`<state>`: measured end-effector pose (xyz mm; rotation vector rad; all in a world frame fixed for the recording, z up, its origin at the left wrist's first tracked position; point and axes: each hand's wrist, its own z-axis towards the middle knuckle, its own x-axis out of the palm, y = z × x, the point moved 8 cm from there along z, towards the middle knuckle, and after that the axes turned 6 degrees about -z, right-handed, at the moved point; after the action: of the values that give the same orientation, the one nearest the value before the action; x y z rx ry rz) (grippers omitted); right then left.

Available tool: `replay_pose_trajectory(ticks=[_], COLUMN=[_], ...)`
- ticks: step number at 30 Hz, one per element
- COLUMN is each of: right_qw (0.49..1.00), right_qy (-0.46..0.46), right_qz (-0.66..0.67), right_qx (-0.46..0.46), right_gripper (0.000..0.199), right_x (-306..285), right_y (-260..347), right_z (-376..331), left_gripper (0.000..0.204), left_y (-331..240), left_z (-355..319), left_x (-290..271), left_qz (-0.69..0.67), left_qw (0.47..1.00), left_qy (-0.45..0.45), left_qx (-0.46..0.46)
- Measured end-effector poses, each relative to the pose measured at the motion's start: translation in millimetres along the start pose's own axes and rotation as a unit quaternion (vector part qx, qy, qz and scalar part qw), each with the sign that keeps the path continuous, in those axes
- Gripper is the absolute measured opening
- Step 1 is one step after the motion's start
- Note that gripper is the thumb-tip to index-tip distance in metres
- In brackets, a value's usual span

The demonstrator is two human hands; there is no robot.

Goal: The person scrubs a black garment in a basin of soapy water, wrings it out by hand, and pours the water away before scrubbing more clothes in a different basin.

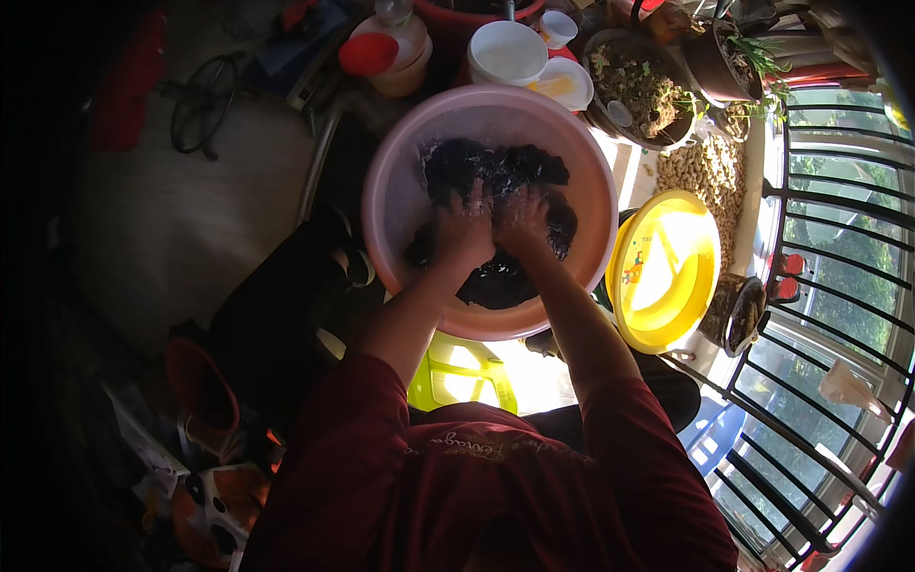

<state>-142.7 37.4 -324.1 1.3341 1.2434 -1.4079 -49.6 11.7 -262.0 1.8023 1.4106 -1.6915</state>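
Observation:
A round pink basin (391, 191) stands in front of me with a wet black cloth (496, 172) bunched inside it. My left hand (462, 229) and my right hand (522, 217) lie side by side in the basin, both pressed down on the black cloth with fingers curled into it. The cloth spreads past the hands toward the far side and the near side of the basin. Both forearms reach in from below, out of dark red sleeves.
A yellow basin (667, 267) stands on edge at the right, beside a black metal window grille (829, 315). Plant pots (639, 91), white bowls (508, 50) and a red-lidded jar (381, 48) crowd the far side. A yellow-green stool (457, 372) sits below the basin.

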Motion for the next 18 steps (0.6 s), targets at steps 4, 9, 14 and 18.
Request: replay_pose_trajectory(ticks=[4,9,14,18], right_qw=[0.984,0.969,0.945,0.983], right_qy=[0.170,0.242,0.296,0.149], right_qz=[0.056,0.001,0.075,0.093], right_qx=[0.015,-0.057,-0.114,-0.061], right_gripper=[0.055,0.048,0.047,0.049], right_x=[1.2,-6.8,-72.0,-138.4], right_y=[-8.1,-7.8,-16.2,31.8], right_z=[29.9,40.7,82.0,100.8], left_gripper=[0.079,0.066,0.049,0.041], left_y=[-14.1,-16.1,-14.1,-15.5], left_z=[-20.8,-34.1,-43.3,-47.6], left_x=[5.5,8.5,27.7,23.7], left_qz=[0.012,0.021,0.036,0.028], left_qw=[0.996,0.993,0.989,0.990], left_qy=[-0.017,-0.021,0.081,0.032], left_qx=[0.091,0.114,0.119,0.138])
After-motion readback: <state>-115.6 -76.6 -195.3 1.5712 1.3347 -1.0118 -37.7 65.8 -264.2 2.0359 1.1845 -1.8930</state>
